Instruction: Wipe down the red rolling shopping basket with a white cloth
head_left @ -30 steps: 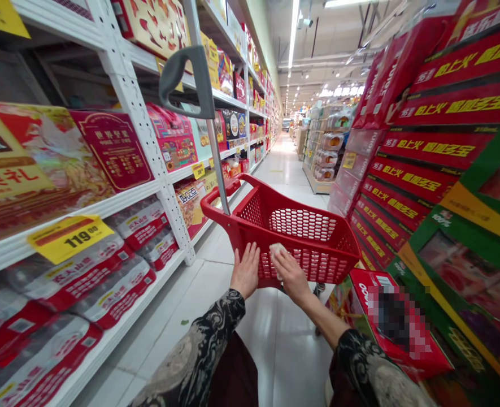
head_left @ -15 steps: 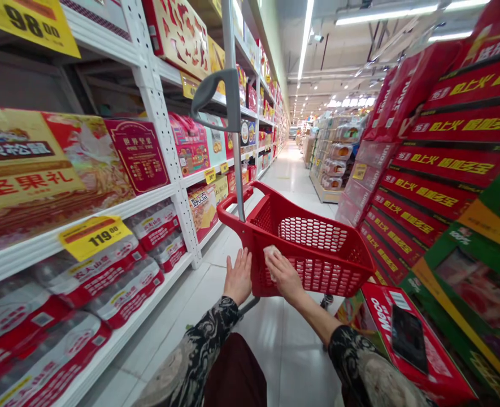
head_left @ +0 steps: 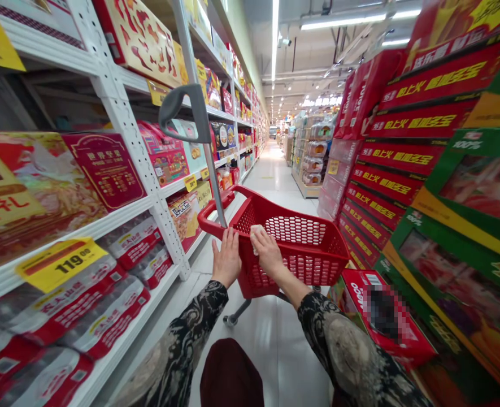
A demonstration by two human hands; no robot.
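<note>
A red plastic shopping basket (head_left: pixel 309 249) on wheels stands in the aisle before me, with a tall grey pull handle (head_left: pixel 190 116) rising on its left side. My left hand (head_left: pixel 226 259) lies flat and open against the basket's near wall. My right hand (head_left: pixel 267 250) presses a small pale cloth (head_left: pixel 256 231) against the near rim, fingers curled over it. Both arms wear dark patterned sleeves.
White shelving (head_left: pixel 118 217) on the left holds boxed gifts, bottle packs and yellow price tags (head_left: pixel 59 263). Stacked red and green cartons (head_left: pixel 423 186) wall the right side; a red box (head_left: pixel 385 316) juts out low. The white tiled aisle (head_left: pixel 275 169) runs ahead.
The view has swung about while the basket stays in front of me. My right hand with the cloth has shifted up from the basket's wall to its near rim; the left hand stays flat against it.
</note>
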